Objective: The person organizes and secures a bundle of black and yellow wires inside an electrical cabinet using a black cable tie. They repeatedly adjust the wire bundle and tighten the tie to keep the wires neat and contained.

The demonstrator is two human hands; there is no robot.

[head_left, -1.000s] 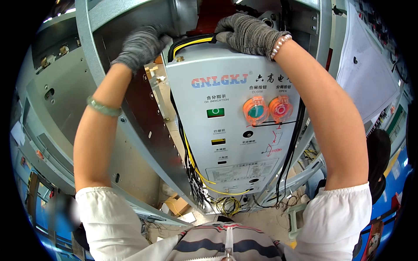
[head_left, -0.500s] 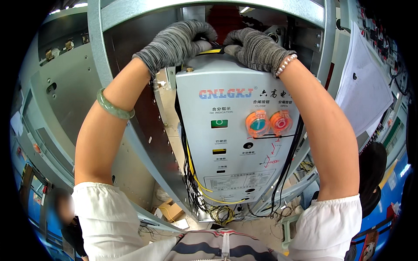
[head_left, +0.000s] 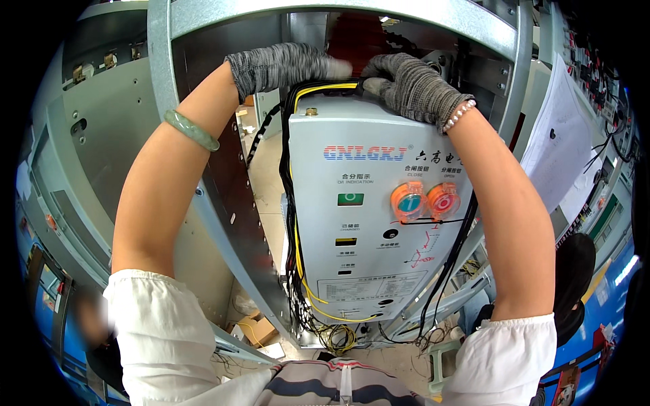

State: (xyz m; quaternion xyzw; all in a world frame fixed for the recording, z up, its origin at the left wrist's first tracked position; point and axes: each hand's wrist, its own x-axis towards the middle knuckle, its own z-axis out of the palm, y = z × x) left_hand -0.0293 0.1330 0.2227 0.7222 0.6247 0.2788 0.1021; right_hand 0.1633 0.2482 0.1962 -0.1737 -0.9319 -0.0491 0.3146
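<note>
A bundle of black and yellow wires (head_left: pixel 323 87) runs along the top rear of a grey switchgear box (head_left: pixel 318 135) and bends down its left side. My right hand (head_left: pixel 413 88), in a grey knit glove, closes thumb and fingers on the bundle behind the top edge. Just above the wires, my gloved left hand (head_left: pixel 288 68) reaches rightward, its fingertips near the right hand's. Motion blurs the left fingers, so their grip is unclear. The box front carries a green button (head_left: pixel 409 203) and a red button (head_left: pixel 444 200) under clear orange-rimmed covers.
Metal frame posts (head_left: pixel 161 68) and a top beam (head_left: pixel 338 8) surround the box. Loose wire coils (head_left: pixel 336 336) hang at its foot. A paper sheet (head_left: pixel 552 135) hangs at right. A cardboard box (head_left: pixel 259 330) lies on the floor. People are at lower left and right.
My left hand has straightened its curled fingers and sits lower, off to the left of the right hand. More of the wire bundle shows. The view has shifted slightly; the right hand keeps its hold.
</note>
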